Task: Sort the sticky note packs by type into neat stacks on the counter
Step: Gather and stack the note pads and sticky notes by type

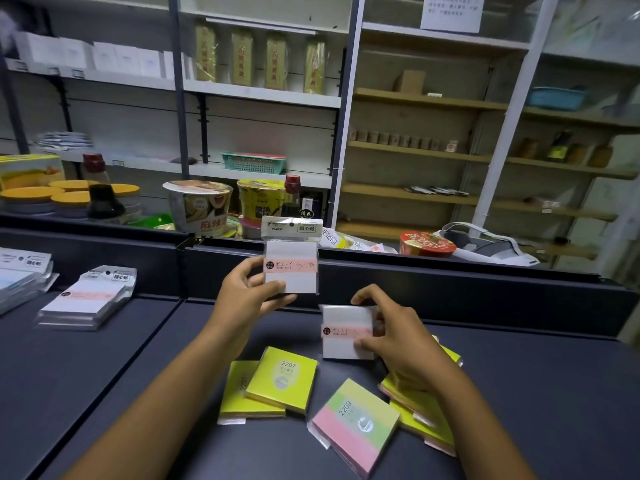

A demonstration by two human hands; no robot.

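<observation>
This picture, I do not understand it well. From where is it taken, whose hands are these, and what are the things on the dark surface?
There is no machine here. A person wears a camera on the head, and it looks forward and down, so you see the person's own two arms.

The left hand holds up a white sticky note pack with a pink band, in a clear hanging bag. The right hand grips a second white pack of the same kind, low over the dark counter.

On the counter near the hands lie loose yellow-green packs and one pink-and-green pack. Far left is a stack of white packs already sorted, and another stack at the edge. Behind the counter are shelves with food and boxes.
</observation>
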